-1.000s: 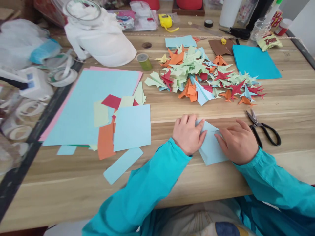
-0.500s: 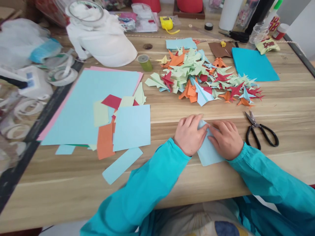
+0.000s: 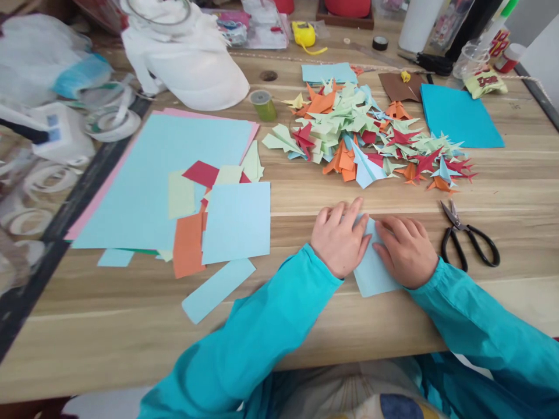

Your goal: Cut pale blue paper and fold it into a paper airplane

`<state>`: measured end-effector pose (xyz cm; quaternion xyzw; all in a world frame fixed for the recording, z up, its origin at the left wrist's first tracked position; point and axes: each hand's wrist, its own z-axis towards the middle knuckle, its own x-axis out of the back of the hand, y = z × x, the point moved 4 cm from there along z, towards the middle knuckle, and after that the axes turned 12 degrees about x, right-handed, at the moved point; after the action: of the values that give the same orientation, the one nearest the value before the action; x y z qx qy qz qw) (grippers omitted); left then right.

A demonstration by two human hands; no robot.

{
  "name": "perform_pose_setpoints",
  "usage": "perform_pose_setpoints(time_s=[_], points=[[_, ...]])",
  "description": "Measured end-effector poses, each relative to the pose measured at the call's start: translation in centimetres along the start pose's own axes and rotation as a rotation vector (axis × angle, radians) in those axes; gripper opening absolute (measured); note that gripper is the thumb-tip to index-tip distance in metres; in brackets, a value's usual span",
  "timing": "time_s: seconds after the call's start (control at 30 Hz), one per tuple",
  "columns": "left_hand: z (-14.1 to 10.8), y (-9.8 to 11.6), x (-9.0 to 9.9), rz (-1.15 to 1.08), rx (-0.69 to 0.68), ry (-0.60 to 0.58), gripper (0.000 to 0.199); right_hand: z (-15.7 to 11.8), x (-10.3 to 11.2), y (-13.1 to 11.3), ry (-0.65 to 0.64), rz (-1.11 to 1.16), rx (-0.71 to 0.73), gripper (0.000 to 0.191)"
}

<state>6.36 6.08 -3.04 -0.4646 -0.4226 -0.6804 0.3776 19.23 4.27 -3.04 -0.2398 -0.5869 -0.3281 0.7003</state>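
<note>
The small sheet of light blue paper [image 3: 373,272] lies on the wooden table [image 3: 305,326] between the person's two hands, partly under both. The left hand [image 3: 339,238] rests palm down over its left side, fingers slightly spread and not clenched. The right hand [image 3: 408,250] lies loosely curved over its right side, thumb and forefinger on the paper, the other fingers close together; it is not clenched either. The sheet's upper end shows between the fingertips, and its wider lower part reaches toward the table's front edge, below both hands. It looks pale, smooth and plain, with straight edges and a corner at the bottom; the covering hands hide its full outline and any folds beneath them. Scissors [image 3: 456,224] with black handles lie open just beyond the right hand. Farther back is a pile of folded paper pieces [image 3: 345,125] in green, orange, red and blue, well apart from the sheet.
</note>
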Motion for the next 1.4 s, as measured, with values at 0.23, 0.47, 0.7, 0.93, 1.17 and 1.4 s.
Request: perform_pose_setpoints(time_s=[0.23,0.47,0.7,0.93,1.17,1.4], points=[[0.1,0.0,0.0,-0.010,-0.004,-0.021,0.041,-0.4,0.7,-0.3,0.011,-0.016,-0.009,0.030],[0.0,0.0,-0.4,-0.031,-0.002,-0.004,0.042,-0.3,0.6,0.5,0.109,0.016,0.000,0.027],[0.8,-1.4,-0.2,-0.071,-0.013,0.033,0.036,1.3,-0.1,1.0,0.023,-0.006,0.029,0.039],[1.9,-2.1,0.0,-0.157,-0.090,0.066,0.035,2.6,-0.5,0.0,-0.004,-0.065,-0.040,0.034],[1.7,-1.5,-0.7,-0.070,-0.119,0.009,0.034,3.2,-0.5,-0.2,0.005,-0.116,-0.043,0.033],[1.5,-1.3,-0.4,0.001,-0.085,0.035,0.033,3.0,-0.4,0.1,-0.010,-0.138,-0.003,0.034]])
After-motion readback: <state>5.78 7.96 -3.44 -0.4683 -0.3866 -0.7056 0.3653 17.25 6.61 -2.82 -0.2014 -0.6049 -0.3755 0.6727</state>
